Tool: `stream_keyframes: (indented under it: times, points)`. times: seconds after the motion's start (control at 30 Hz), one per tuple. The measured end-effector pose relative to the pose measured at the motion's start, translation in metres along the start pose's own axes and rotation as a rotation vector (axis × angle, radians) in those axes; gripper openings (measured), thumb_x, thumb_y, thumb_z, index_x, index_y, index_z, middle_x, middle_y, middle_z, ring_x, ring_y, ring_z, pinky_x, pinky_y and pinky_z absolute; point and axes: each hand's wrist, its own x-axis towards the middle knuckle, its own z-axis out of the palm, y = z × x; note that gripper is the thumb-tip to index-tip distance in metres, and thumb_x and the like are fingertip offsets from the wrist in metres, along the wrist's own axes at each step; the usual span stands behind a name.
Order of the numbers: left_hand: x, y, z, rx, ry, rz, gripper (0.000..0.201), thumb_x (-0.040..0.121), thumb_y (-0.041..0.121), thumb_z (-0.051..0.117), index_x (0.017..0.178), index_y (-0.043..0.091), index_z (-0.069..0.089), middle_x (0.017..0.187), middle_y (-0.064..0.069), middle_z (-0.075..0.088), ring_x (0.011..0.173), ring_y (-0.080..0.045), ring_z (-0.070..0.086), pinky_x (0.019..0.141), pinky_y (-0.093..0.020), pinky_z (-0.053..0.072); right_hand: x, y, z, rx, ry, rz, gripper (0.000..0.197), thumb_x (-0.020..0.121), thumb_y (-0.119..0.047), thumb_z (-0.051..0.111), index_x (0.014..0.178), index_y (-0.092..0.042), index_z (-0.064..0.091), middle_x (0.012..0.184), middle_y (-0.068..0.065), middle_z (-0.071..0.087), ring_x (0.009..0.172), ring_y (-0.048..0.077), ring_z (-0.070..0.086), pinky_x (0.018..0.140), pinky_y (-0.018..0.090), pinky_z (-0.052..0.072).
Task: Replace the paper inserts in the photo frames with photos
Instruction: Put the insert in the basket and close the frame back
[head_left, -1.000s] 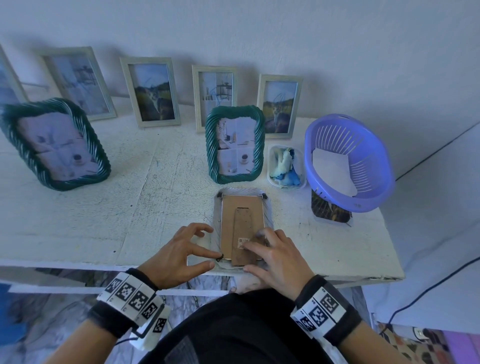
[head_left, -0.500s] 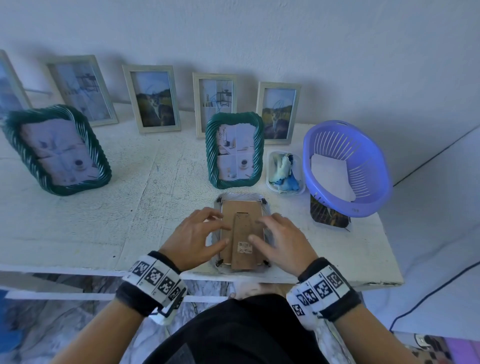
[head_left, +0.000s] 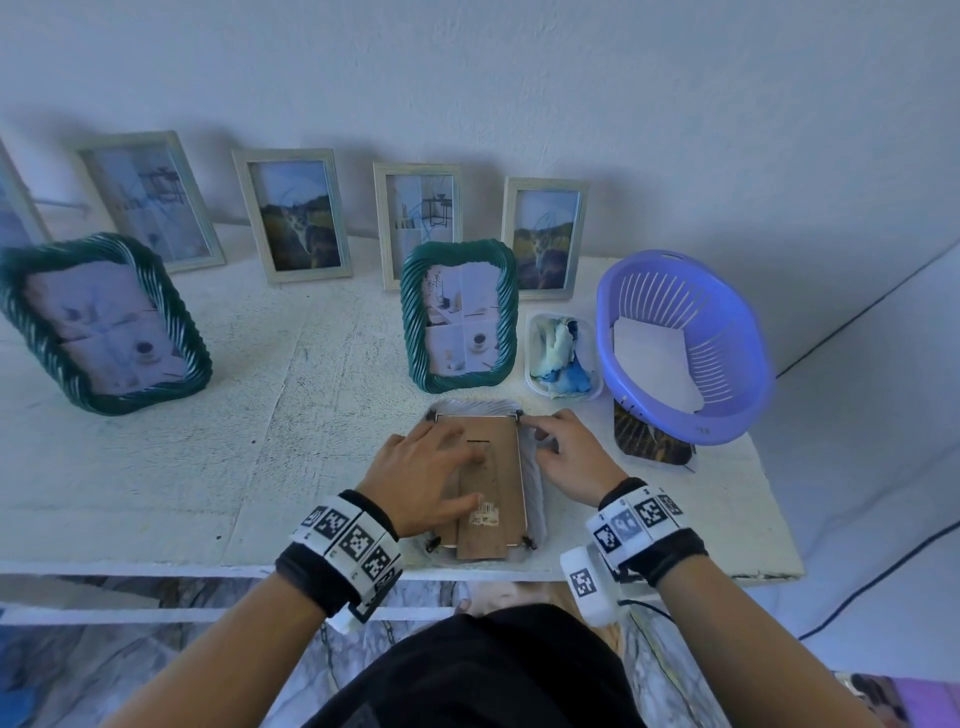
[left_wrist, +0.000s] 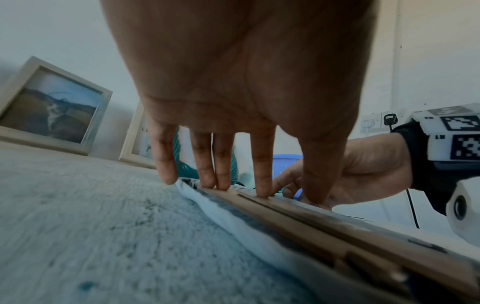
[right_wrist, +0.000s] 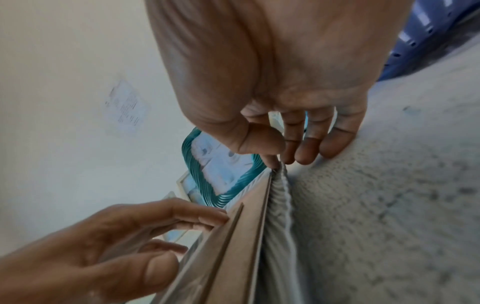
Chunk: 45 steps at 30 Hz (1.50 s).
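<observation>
Face-down frame (head_left: 480, 486) lies at the near edge of the worktop (head_left: 260, 467), brown backing board (head_left: 501, 467) up, black corner clips visible. Left hand (head_left: 423, 480) now lies flat across the backing, fingers (left_wrist: 222, 170) straight and spread, pressing down; half a second ago it was curled at the near left clip. Right hand (head_left: 569, 457) has moved from the board's near end up to the far right corner — thumb and forefinger pinch at the clip (head_left: 519, 414) there, the other fingers (right_wrist: 335, 144) resting on the worktop. Judgement: the near clips are dealt with or left for later, and the work has shifted to the far corners; whether the clips are being opened or closed cannot be told, so the insert's state inside this frame is unknown. Just beyond stands a green rope-edged frame (head_left: 460, 317) showing a paper insert; to its right a small tub (head_left: 563, 358) and a purple basket (head_left: 680, 343) holding white sheets, a dark photo (head_left: 649, 441) half under it. Far row — pale frames (head_left: 293, 215) against the wall, some with photos, some with inserts still to swap.
</observation>
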Motion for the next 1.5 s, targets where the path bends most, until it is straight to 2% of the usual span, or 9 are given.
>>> stream_keyframes:
  times: [0.17,0.37,0.53,0.7,1.0,1.07,1.13,1.2,1.5]
  points:
    - [0.001,0.0,-0.001,-0.025,-0.005,-0.005,0.078,0.069,0.075,0.018,0.135,0.042,0.044,0.148,0.006,0.033,0.134,-0.015,0.034,0.104,-0.045,0.039,-0.001,-0.003,-0.001,0.142,-0.017,0.043,0.045,0.092,0.0,0.047,0.133,-0.017,0.055,0.107,0.006,0.039,0.084,0.004,0.045,0.084,0.01,0.03]
    - [0.0,-0.002,-0.001,-0.079,0.007,-0.003,0.076,0.071,0.075,0.022,0.135,0.042,0.047,0.147,0.005,0.037,0.134,-0.016,0.036,0.102,-0.045,0.041,0.0,0.001,0.003,0.065,-0.017,0.014,0.051,0.089,0.002,0.046,0.135,-0.019,0.054,0.105,0.003,0.038,0.1,0.017,0.049,0.092,0.015,0.033]
    - [0.0,-0.01,-0.002,-0.226,-0.008,-0.001,0.074,0.073,0.077,0.028,0.133,0.042,0.05,0.146,0.006,0.039,0.133,-0.012,0.037,0.106,-0.038,0.038,-0.007,-0.002,0.007,-0.148,0.021,-0.069,0.052,0.088,-0.024,0.053,0.139,-0.03,0.046,0.102,0.002,0.04,0.102,0.022,0.047,0.094,0.036,0.042]
    - [-0.003,-0.017,-0.001,-0.325,0.235,-0.16,0.072,0.076,0.066,0.032,0.127,0.022,0.059,0.127,-0.002,0.051,0.116,-0.019,0.049,0.091,-0.035,0.046,-0.021,-0.012,0.011,-0.366,-0.003,-0.088,0.046,0.09,-0.053,0.048,0.135,-0.041,0.045,0.116,0.004,0.039,0.109,0.025,0.043,0.083,0.033,0.04]
    - [-0.001,-0.022,-0.003,-0.424,0.072,-0.28,0.1,0.065,0.077,0.029,0.144,0.017,0.042,0.135,-0.008,0.046,0.123,-0.025,0.043,0.105,-0.037,0.036,-0.024,-0.013,0.016,-0.335,0.013,-0.081,0.045,0.09,-0.052,0.051,0.133,-0.035,0.051,0.118,0.005,0.036,0.109,0.028,0.044,0.09,0.036,0.044]
    - [0.0,-0.023,-0.012,-0.569,0.063,-0.328,0.093,0.07,0.077,0.045,0.142,0.018,0.045,0.136,-0.008,0.046,0.126,-0.022,0.042,0.106,-0.033,0.033,-0.025,-0.013,0.016,-0.324,0.016,-0.079,0.046,0.09,-0.051,0.052,0.133,-0.034,0.051,0.118,0.006,0.036,0.109,0.028,0.043,0.092,0.036,0.043]
    - [0.002,-0.023,-0.021,-0.705,0.06,-0.344,0.067,0.086,0.055,0.062,0.138,0.014,0.051,0.136,-0.007,0.05,0.122,-0.013,0.044,0.1,-0.024,0.031,-0.024,-0.013,0.016,-0.32,0.013,-0.076,0.046,0.09,-0.051,0.052,0.133,-0.034,0.051,0.118,0.006,0.036,0.11,0.027,0.043,0.093,0.035,0.041]
    - [0.004,-0.024,-0.024,-0.792,0.061,-0.338,0.049,0.093,0.035,0.062,0.133,0.008,0.055,0.135,-0.005,0.053,0.115,-0.005,0.043,0.096,-0.019,0.029,-0.024,-0.014,0.016,-0.312,0.013,-0.076,0.046,0.09,-0.05,0.052,0.133,-0.034,0.052,0.119,0.006,0.036,0.111,0.027,0.043,0.094,0.034,0.041]
    - [0.006,-0.025,-0.015,-0.862,0.101,-0.384,0.044,0.09,0.037,0.065,0.129,0.018,0.061,0.122,0.001,0.049,0.119,-0.011,0.046,0.101,-0.024,0.031,-0.023,-0.012,0.018,-0.308,0.023,-0.078,0.045,0.09,-0.048,0.053,0.133,-0.034,0.052,0.118,0.006,0.037,0.109,0.028,0.043,0.091,0.033,0.04]
